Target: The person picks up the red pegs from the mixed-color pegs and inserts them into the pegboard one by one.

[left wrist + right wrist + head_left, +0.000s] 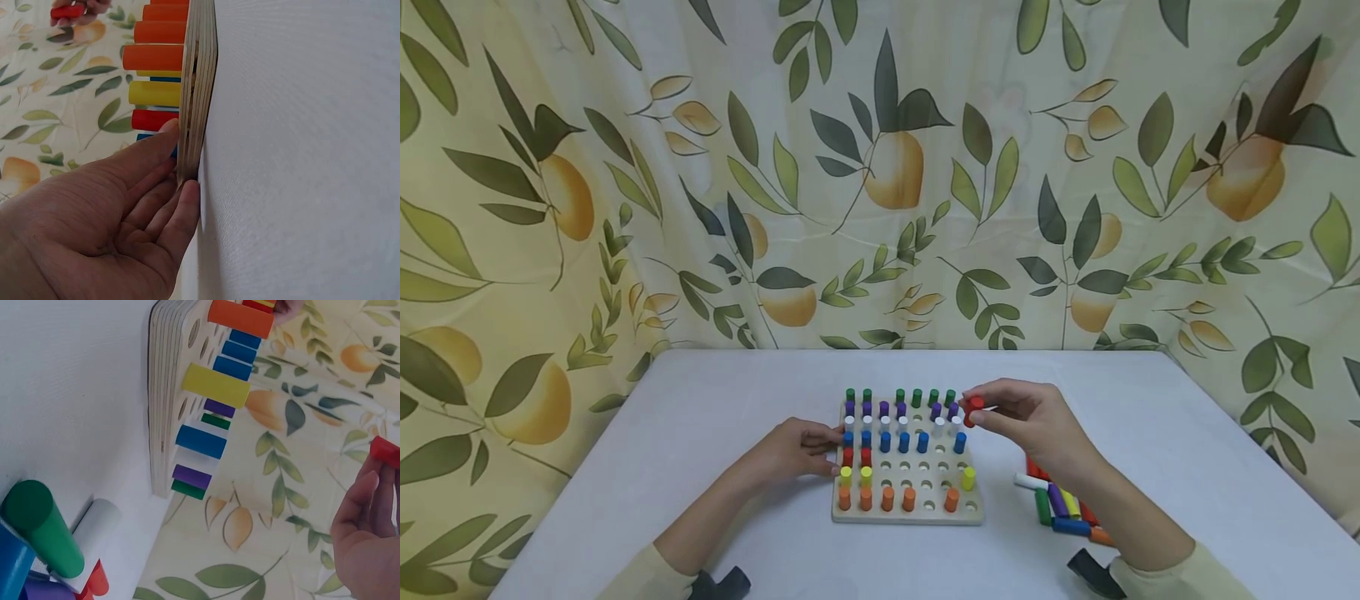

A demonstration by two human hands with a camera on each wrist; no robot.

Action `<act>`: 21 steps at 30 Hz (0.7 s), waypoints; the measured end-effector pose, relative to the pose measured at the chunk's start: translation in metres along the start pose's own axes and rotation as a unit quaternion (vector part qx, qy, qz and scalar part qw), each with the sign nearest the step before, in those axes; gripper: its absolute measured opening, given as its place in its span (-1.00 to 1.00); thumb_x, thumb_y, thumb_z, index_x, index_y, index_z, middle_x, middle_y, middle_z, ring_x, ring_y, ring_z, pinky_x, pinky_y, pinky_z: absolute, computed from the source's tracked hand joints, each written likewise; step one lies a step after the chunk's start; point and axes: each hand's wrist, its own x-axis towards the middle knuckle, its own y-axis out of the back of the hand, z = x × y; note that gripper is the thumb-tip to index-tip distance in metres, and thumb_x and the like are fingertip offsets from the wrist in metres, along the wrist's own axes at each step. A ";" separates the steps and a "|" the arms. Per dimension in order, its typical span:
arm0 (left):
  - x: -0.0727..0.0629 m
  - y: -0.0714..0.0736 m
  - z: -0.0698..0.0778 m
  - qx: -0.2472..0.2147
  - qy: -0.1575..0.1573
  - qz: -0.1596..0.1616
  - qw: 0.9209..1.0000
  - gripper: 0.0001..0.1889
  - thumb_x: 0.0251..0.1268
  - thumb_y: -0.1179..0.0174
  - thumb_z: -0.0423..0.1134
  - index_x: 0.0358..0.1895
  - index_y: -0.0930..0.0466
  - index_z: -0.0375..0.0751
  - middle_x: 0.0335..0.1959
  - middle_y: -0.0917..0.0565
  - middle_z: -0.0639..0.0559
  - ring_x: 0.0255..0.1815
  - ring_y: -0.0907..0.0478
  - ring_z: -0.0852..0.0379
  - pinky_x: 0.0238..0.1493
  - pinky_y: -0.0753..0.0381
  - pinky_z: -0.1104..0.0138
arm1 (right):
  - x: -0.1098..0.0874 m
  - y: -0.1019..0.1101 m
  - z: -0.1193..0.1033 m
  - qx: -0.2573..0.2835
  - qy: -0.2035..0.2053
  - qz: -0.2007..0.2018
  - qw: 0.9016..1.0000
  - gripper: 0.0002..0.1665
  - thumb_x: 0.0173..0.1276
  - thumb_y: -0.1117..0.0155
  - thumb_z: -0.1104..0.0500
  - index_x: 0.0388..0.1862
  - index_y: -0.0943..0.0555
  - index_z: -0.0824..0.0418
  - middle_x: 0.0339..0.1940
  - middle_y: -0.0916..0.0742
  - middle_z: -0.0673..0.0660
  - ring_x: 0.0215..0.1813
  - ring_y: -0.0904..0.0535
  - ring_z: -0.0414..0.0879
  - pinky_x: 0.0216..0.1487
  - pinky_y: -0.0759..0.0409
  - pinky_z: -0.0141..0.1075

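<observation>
A light wooden pegboard (917, 518) lies on the table, with rows of green, purple, white, blue, red, yellow and orange pegs standing in it and several bare holes. My left hand (793, 447) grips the board's left edge; in the left wrist view its thumb lies by a red peg (153, 119) and its fingers touch the side. Above the board's back right corner, my right hand (1037, 421) pinches a red peg (973, 410) between thumb and fingers. That peg (386, 452) is off the board, also seen at the right wrist view's right edge.
To the right of the board lies a loose pile of pegs, among them a white peg (1030, 482), a green peg (1042, 507) and a blue peg (1071, 527). A fruit-patterned curtain (880, 250) hangs behind the white table (737, 383).
</observation>
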 end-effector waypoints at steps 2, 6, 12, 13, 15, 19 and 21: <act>0.001 0.000 0.000 0.004 0.002 0.000 1.000 -0.59 0.15 -0.53 -0.40 0.10 -0.74 -0.27 0.35 -0.57 -0.19 0.33 -0.56 -0.08 0.24 -0.60 0.13 | 0.001 -0.001 0.001 0.008 0.003 -0.003 1.000 -0.66 0.40 -0.48 0.14 0.09 -0.73 0.25 0.02 -0.78 0.17 0.00 -0.75 0.05 0.10 -0.69 -0.28; 0.001 0.000 -0.001 0.009 0.003 0.000 1.000 -0.59 0.16 -0.54 -0.38 0.11 -0.75 -0.26 0.34 -0.58 -0.18 0.33 -0.56 -0.08 0.24 -0.60 0.13 | 0.003 -0.002 0.002 0.026 0.008 -0.010 1.000 -0.67 0.41 -0.47 0.18 0.08 -0.72 0.29 0.00 -0.78 0.21 -0.01 -0.75 0.07 0.10 -0.69 -0.26; 0.002 0.000 -0.001 0.001 0.002 -0.001 1.000 -0.58 0.14 -0.54 -0.41 0.11 -0.74 -0.29 0.35 -0.57 -0.20 0.33 -0.56 -0.09 0.22 -0.61 0.16 | 0.004 -0.004 0.003 0.037 0.011 -0.017 0.999 -0.68 0.41 -0.47 0.19 0.07 -0.72 0.29 0.03 -0.76 0.35 -0.01 -0.75 0.09 0.10 -0.69 -0.26; 0.002 0.000 -0.001 0.000 0.002 0.000 1.000 -0.58 0.14 -0.53 -0.42 0.11 -0.74 -0.30 0.35 -0.56 -0.20 0.33 -0.55 -0.09 0.22 -0.61 0.16 | 0.004 -0.004 0.003 0.039 0.013 -0.017 0.999 -0.69 0.41 -0.47 0.19 0.07 -0.72 0.29 0.04 -0.75 0.38 -0.02 -0.75 0.09 0.10 -0.69 -0.25; 0.002 0.000 -0.001 0.001 0.001 0.001 1.000 -0.58 0.13 -0.54 -0.42 0.11 -0.74 -0.30 0.35 -0.57 -0.20 0.33 -0.56 -0.09 0.21 -0.62 0.17 | 0.005 -0.005 0.002 0.042 0.016 -0.018 0.999 -0.69 0.41 -0.47 0.19 0.06 -0.72 0.29 0.04 -0.74 0.41 -0.02 -0.75 0.11 0.10 -0.70 -0.25; 0.001 0.000 0.000 0.001 0.005 0.003 1.000 -0.58 0.13 -0.54 -0.41 0.10 -0.74 -0.29 0.34 -0.57 -0.20 0.31 -0.57 -0.09 0.20 -0.62 0.18 | 0.005 -0.007 0.002 0.042 0.015 -0.020 0.999 -0.69 0.41 -0.47 0.19 0.06 -0.72 0.29 0.02 -0.76 0.36 -0.03 -0.75 0.11 0.11 -0.69 -0.25; 0.000 0.000 0.001 0.001 0.007 0.004 1.000 -0.57 0.12 -0.55 -0.41 0.10 -0.74 -0.29 0.35 -0.57 -0.20 0.31 -0.57 -0.09 0.20 -0.63 0.18 | 0.005 -0.008 0.002 0.041 0.011 -0.020 0.999 -0.69 0.40 -0.47 0.19 0.06 -0.72 0.29 0.00 -0.77 0.33 -0.04 -0.75 0.10 0.10 -0.70 -0.26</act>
